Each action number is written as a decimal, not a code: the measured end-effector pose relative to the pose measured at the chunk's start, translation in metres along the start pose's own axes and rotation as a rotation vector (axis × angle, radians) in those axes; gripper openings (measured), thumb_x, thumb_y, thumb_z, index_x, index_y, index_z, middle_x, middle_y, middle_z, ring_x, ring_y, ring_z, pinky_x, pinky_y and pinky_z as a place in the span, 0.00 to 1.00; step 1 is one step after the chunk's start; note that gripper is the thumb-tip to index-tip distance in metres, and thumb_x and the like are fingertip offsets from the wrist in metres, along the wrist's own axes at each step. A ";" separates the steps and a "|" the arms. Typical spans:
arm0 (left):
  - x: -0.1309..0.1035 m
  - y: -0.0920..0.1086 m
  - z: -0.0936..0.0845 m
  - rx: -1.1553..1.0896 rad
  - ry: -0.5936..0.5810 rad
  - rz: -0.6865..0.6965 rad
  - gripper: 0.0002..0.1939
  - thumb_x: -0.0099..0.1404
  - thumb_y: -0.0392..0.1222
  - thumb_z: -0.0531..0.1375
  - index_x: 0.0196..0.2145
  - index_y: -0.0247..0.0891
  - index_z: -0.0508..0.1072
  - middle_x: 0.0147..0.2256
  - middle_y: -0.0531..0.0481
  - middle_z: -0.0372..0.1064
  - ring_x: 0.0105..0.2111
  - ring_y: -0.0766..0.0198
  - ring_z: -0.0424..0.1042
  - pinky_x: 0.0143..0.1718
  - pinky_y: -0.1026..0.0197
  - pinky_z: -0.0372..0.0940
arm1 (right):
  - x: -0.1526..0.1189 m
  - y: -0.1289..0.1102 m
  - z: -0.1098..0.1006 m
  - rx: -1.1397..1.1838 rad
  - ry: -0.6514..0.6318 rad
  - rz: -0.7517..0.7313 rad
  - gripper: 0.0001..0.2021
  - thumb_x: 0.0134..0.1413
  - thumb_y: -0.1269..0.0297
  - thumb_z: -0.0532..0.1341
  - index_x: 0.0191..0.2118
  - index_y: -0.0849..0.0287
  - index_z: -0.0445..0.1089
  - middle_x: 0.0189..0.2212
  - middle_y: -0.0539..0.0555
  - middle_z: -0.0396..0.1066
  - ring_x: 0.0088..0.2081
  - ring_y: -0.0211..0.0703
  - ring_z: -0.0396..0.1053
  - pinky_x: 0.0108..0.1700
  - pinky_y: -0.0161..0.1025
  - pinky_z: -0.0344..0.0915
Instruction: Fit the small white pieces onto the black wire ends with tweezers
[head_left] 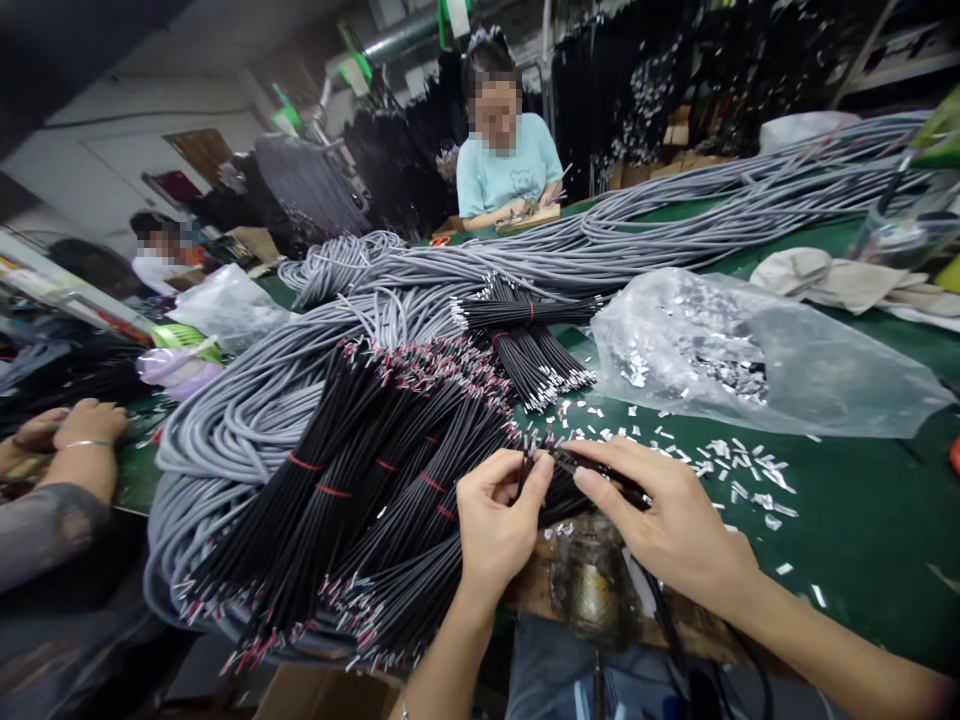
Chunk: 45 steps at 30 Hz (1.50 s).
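Observation:
My left hand [501, 515] pinches the end of a thin black cable near the middle of the view. Close to its right, my right hand [664, 520] is closed around a dark, slim item, too small to name surely. The fingertips of both hands nearly meet. Just left of them lie black cable bundles [300, 500] tied with red bands, their ends showing red and white wires. Below my hands is a wooden board [532, 585] with a round, yellowish metal-and-glass object [592, 590] on it.
Long grey cables [247, 400] run across the green table [862, 520]. A clear plastic bag [825, 360] of small silvery pieces lies at right, with loose white pieces [739, 465] before it. One person sits opposite; another person's hands [90, 430] are at far left.

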<state>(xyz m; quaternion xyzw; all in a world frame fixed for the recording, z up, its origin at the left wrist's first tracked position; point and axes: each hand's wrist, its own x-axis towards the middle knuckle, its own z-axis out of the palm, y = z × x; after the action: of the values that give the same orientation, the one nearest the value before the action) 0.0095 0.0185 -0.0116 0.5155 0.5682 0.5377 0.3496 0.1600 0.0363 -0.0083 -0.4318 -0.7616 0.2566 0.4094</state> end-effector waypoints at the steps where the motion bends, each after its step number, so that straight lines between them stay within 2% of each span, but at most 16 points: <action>1: 0.000 0.000 0.000 0.006 0.008 0.007 0.09 0.57 0.42 0.60 0.26 0.32 0.73 0.25 0.51 0.68 0.22 0.70 0.64 0.22 0.69 0.60 | 0.000 0.000 0.000 -0.024 0.016 0.001 0.13 0.56 0.61 0.55 0.44 0.58 0.72 0.39 0.55 0.74 0.41 0.44 0.71 0.46 0.41 0.67; 6: -0.001 -0.001 -0.001 -0.015 0.042 0.009 0.08 0.56 0.41 0.62 0.25 0.33 0.73 0.24 0.53 0.67 0.23 0.70 0.65 0.22 0.69 0.59 | 0.000 0.000 -0.002 -0.052 0.053 -0.008 0.13 0.56 0.62 0.56 0.42 0.59 0.73 0.37 0.55 0.75 0.40 0.44 0.72 0.44 0.41 0.68; 12: -0.001 0.002 0.000 0.002 0.042 0.103 0.05 0.53 0.37 0.63 0.23 0.33 0.72 0.23 0.53 0.66 0.24 0.70 0.64 0.24 0.69 0.60 | 0.001 0.003 -0.001 -0.013 0.031 -0.030 0.11 0.56 0.65 0.55 0.40 0.57 0.74 0.36 0.53 0.76 0.37 0.42 0.73 0.43 0.40 0.69; 16: -0.001 0.003 -0.001 -0.005 0.033 0.062 0.06 0.53 0.38 0.64 0.22 0.33 0.72 0.21 0.54 0.65 0.22 0.70 0.64 0.24 0.69 0.60 | 0.001 0.002 -0.001 -0.006 0.020 -0.028 0.11 0.57 0.65 0.55 0.39 0.58 0.74 0.35 0.54 0.76 0.35 0.41 0.73 0.39 0.38 0.70; 20: 0.000 0.002 -0.003 -0.062 -0.091 -0.070 0.11 0.57 0.44 0.61 0.25 0.33 0.72 0.20 0.54 0.64 0.17 0.73 0.60 0.19 0.70 0.56 | 0.001 0.001 -0.002 -0.001 0.040 -0.043 0.10 0.56 0.66 0.55 0.39 0.57 0.74 0.34 0.53 0.76 0.33 0.41 0.73 0.38 0.38 0.70; 23: 0.003 0.001 -0.005 -0.123 -0.183 -0.158 0.17 0.58 0.49 0.58 0.22 0.32 0.69 0.16 0.56 0.58 0.13 0.76 0.53 0.14 0.70 0.48 | 0.000 0.000 -0.003 0.007 0.028 -0.048 0.10 0.56 0.66 0.56 0.39 0.56 0.74 0.34 0.52 0.76 0.33 0.41 0.73 0.39 0.38 0.69; 27: 0.003 0.002 -0.005 -0.183 -0.239 -0.174 0.21 0.60 0.53 0.55 0.19 0.33 0.65 0.12 0.60 0.50 0.10 0.77 0.49 0.12 0.70 0.44 | 0.002 0.000 -0.005 0.040 0.072 0.002 0.10 0.55 0.65 0.56 0.36 0.56 0.75 0.34 0.52 0.76 0.34 0.41 0.73 0.40 0.38 0.69; 31: 0.001 0.004 -0.004 -0.088 -0.279 -0.139 0.19 0.60 0.50 0.56 0.20 0.33 0.67 0.13 0.58 0.54 0.12 0.76 0.51 0.14 0.70 0.48 | 0.002 0.000 -0.005 0.116 0.109 0.104 0.10 0.51 0.62 0.61 0.38 0.58 0.75 0.32 0.53 0.76 0.32 0.42 0.72 0.34 0.38 0.69; 34: 0.001 0.006 -0.001 -0.044 -0.267 -0.135 0.12 0.55 0.46 0.62 0.23 0.33 0.71 0.19 0.54 0.65 0.17 0.72 0.60 0.19 0.69 0.56 | 0.001 0.000 -0.004 0.154 0.077 0.129 0.08 0.51 0.61 0.60 0.30 0.58 0.75 0.25 0.52 0.74 0.26 0.40 0.69 0.26 0.35 0.65; 36: 0.002 0.008 0.001 -0.067 -0.222 -0.146 0.09 0.49 0.41 0.66 0.25 0.33 0.73 0.24 0.52 0.69 0.22 0.70 0.65 0.23 0.69 0.60 | 0.000 0.000 -0.004 0.138 0.072 0.117 0.09 0.52 0.62 0.59 0.26 0.59 0.73 0.23 0.52 0.73 0.25 0.39 0.68 0.27 0.36 0.65; 38: 0.003 0.009 0.002 -0.101 -0.169 -0.166 0.09 0.47 0.40 0.67 0.24 0.33 0.72 0.21 0.54 0.67 0.19 0.71 0.63 0.20 0.69 0.59 | -0.001 -0.001 -0.004 0.131 0.063 0.075 0.08 0.53 0.63 0.59 0.29 0.58 0.73 0.26 0.52 0.74 0.27 0.40 0.69 0.31 0.37 0.66; 40: 0.003 0.009 0.003 -0.126 -0.151 -0.193 0.10 0.48 0.41 0.66 0.23 0.33 0.70 0.14 0.58 0.61 0.13 0.74 0.57 0.15 0.70 0.54 | -0.002 0.000 -0.004 0.138 0.051 0.019 0.06 0.54 0.66 0.58 0.34 0.57 0.73 0.29 0.52 0.74 0.29 0.40 0.69 0.34 0.37 0.66; 42: 0.003 0.008 0.002 -0.134 -0.164 -0.199 0.10 0.51 0.43 0.65 0.23 0.33 0.70 0.11 0.60 0.57 0.11 0.75 0.54 0.13 0.70 0.51 | -0.002 0.000 -0.004 0.142 0.039 -0.016 0.08 0.54 0.69 0.56 0.36 0.57 0.72 0.30 0.52 0.73 0.29 0.39 0.69 0.34 0.36 0.66; 45: 0.002 0.004 -0.001 -0.131 -0.233 -0.168 0.11 0.55 0.43 0.62 0.23 0.33 0.69 0.12 0.58 0.59 0.12 0.74 0.58 0.15 0.70 0.53 | -0.001 0.001 -0.004 0.126 0.024 -0.016 0.08 0.54 0.71 0.56 0.36 0.57 0.72 0.29 0.51 0.73 0.29 0.38 0.69 0.33 0.35 0.65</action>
<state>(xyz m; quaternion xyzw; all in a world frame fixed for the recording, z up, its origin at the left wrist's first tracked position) 0.0093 0.0201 -0.0072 0.5014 0.5286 0.4789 0.4897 0.1640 0.0360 -0.0073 -0.4021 -0.7423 0.2955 0.4471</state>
